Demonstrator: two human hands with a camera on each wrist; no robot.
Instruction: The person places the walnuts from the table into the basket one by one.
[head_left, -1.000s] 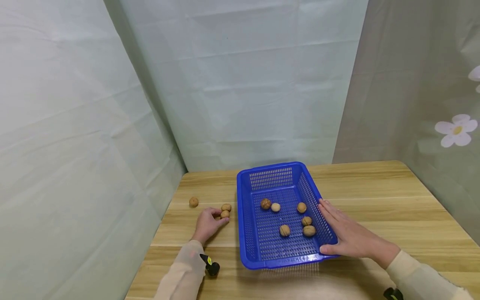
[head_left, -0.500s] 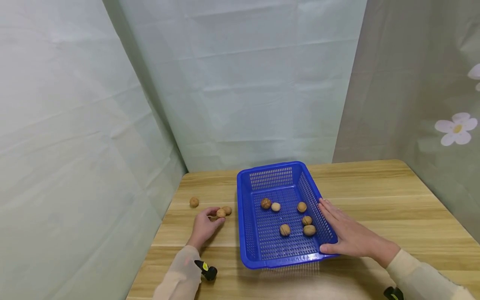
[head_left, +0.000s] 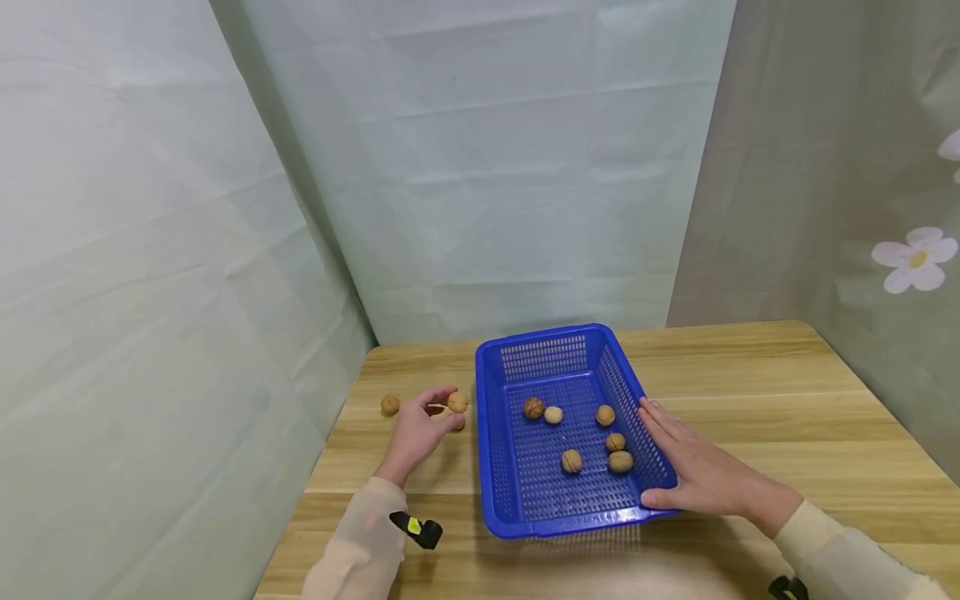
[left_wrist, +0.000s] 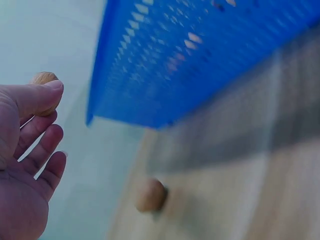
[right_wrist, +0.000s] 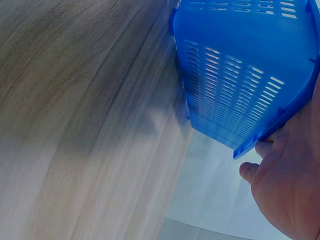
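Note:
My left hand [head_left: 417, 433] pinches a tan walnut [head_left: 457, 402] between thumb and fingertips, just left of the blue basket and above the table. The same walnut shows partly behind the thumb in the left wrist view. Below those fingertips another walnut [head_left: 460, 426] lies on the table, mostly covered by the hand. A third walnut [head_left: 390, 405] sits farther left. My right hand [head_left: 705, 475] rests along the right rim of the blue plastic basket [head_left: 555, 527], its fingers fairly straight and its thumb at the near right corner. Several walnuts [head_left: 572, 461] lie inside, one of them darker brown [head_left: 533, 407].
The wooden table [head_left: 765, 400] extends right of the basket and ends at pale cloth hangings [head_left: 487, 167] behind and at the left. A small pale round nut [head_left: 553, 414] sits beside the dark walnut. Black wrist cameras [head_left: 420, 531] are strapped at both sleeves.
My left hand has picked a walnut out of the pair on the table and raised it, moving slightly away from me and toward the basket. The right hand and basket stay put.

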